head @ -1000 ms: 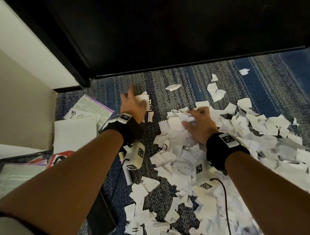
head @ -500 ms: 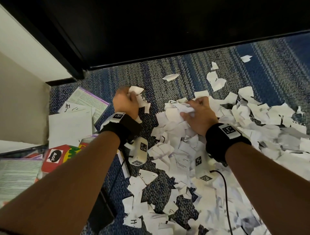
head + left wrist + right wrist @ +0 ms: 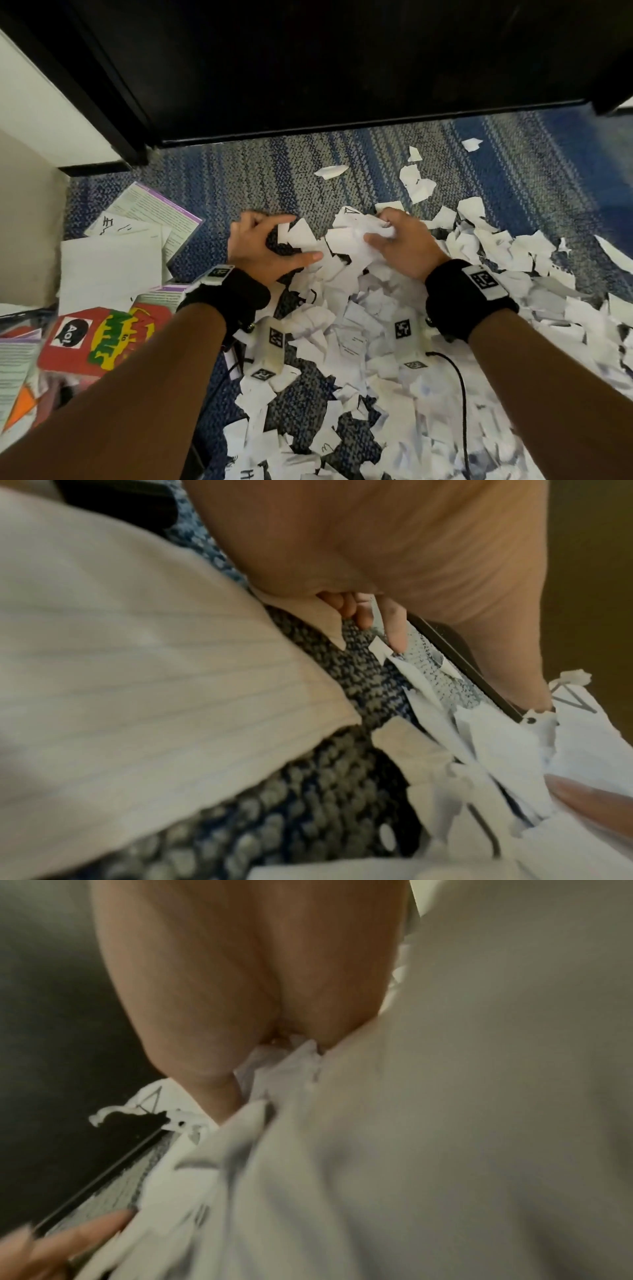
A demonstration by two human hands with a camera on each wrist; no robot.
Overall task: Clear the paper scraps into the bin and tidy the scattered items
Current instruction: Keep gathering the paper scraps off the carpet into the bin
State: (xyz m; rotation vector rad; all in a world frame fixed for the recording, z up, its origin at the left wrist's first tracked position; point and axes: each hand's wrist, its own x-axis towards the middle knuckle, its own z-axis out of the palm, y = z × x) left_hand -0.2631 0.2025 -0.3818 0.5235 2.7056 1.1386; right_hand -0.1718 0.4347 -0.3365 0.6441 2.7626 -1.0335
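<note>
My right hand (image 3: 404,245) gripped a crumpled wad off the paper scraps (image 3: 359,329) strewn over the carpet (image 3: 274,164), my left hand (image 3: 265,248) lay spread, thumb touching scraps, loose sheets (image 3: 109,267) and a red box (image 3: 102,339) just left

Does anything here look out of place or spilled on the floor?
Yes. Torn paper scraps are strewn over the carpet; the right hand grips some, while the left hand rakes others. Beside them, loose sheets and a red game box lie askew, overlapping.
</note>
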